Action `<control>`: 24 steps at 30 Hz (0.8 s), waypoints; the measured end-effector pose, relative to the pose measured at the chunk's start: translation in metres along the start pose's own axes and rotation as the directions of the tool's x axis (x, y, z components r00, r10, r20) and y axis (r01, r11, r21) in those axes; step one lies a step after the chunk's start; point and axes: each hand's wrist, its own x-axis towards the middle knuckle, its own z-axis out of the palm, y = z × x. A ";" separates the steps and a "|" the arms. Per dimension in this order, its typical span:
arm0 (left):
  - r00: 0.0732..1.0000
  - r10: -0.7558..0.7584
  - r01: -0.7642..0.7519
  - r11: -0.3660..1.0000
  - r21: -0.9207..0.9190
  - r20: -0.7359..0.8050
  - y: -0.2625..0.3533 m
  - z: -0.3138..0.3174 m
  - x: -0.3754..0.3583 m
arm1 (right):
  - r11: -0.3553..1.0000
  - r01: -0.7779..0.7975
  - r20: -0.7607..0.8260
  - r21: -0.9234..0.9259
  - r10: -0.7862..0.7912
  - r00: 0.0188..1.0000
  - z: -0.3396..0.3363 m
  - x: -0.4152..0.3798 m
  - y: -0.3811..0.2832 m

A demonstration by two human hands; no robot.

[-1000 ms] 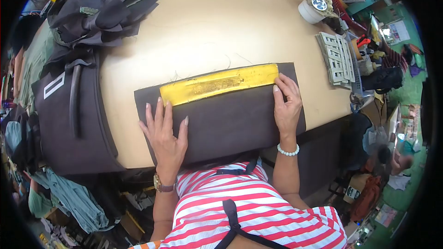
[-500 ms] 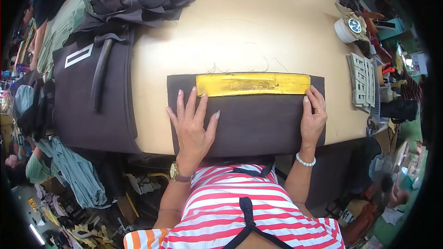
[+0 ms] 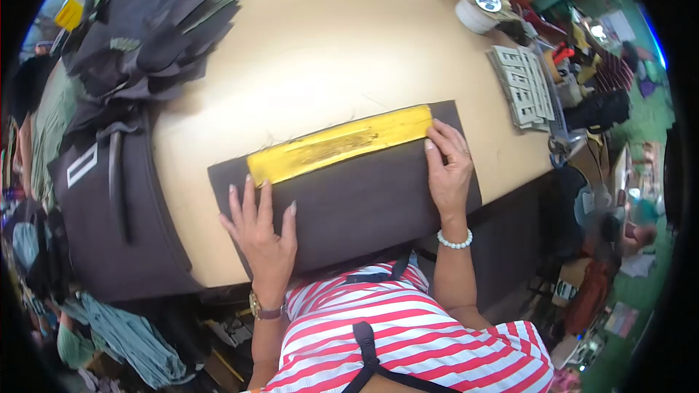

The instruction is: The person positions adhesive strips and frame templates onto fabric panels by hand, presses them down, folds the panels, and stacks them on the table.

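A dark fabric panel point(image 3: 349, 189) lies flat at the table's front edge. Along its far edge rests a yellow strip point(image 3: 342, 142) with a worn, dark-smudged middle, perhaps a template. My left hand point(image 3: 263, 244) is spread flat on the fabric, its fingertips touching the strip's lower left edge. At the strip's other end my right hand point(image 3: 449, 167) has bent fingers and thumb closed around the near right corner. Loose threads show beyond the strip's far edge.
Left of the panel lies a dark fabric stack point(image 3: 109, 225) bearing a hammer point(image 3: 118, 189) and a white rectangular frame point(image 3: 82, 165). Crumpled dark cloth point(image 3: 153, 58) is piled behind. Pale slotted templates point(image 3: 520, 87) and a white roll point(image 3: 477, 14) sit on the right.
My view has turned, so the table, fabric and strip now appear slanted and shifted left. Both hands keep their places on the strip and fabric.
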 end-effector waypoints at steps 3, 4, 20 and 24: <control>1.000 0.000 0.000 1.000 0.005 0.002 0.000 0.000 -0.001 | 1.000 0.007 0.010 -0.012 -0.007 1.000 -0.001 0.001 -0.002; 1.000 0.007 -0.007 1.000 0.004 0.000 -0.001 0.000 -0.001 | 1.000 0.006 0.008 -0.014 -0.006 1.000 -0.001 0.001 -0.003; 1.000 0.013 -0.013 1.000 -0.027 -0.015 -0.001 0.001 0.000 | 0.997 0.007 0.031 -0.073 -0.005 1.000 0.000 0.000 -0.003; 0.999 0.028 -0.027 0.999 0.044 -0.022 0.002 -0.002 -0.001 | 0.992 0.047 0.017 -0.114 -0.046 0.999 0.003 -0.001 -0.002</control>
